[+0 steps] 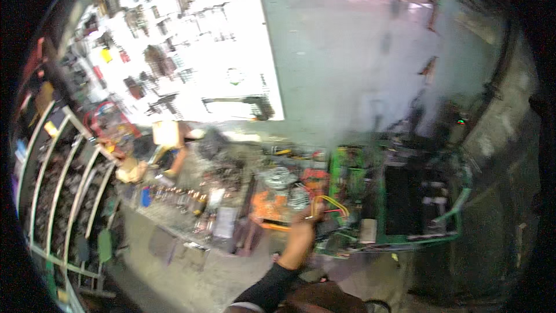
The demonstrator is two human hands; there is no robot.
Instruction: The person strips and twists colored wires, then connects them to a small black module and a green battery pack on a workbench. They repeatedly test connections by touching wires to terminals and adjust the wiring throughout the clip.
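My left hand (302, 225), in a dark sleeve, reaches up from the lower edge to the front of the bench. Its fingers are smeared by motion, so their grip does not show. Beside the fingers is a thin yellow and pink loop (331, 199), perhaps wire or tool handles. I cannot tell whether the hand holds it. Just beyond lies an orange tray (267, 206) with coiled silvery metal pieces (278, 178) and a red-orange item (315, 178). My right hand is out of view.
Small parts and tools crowd the bench to the left, near a pale rectangular piece (225, 222). A green-edged frame with dark panels (403, 200) stands right. At far left is a barred metal rack (72, 197). Tools hang on a bright white board (243, 17) behind.
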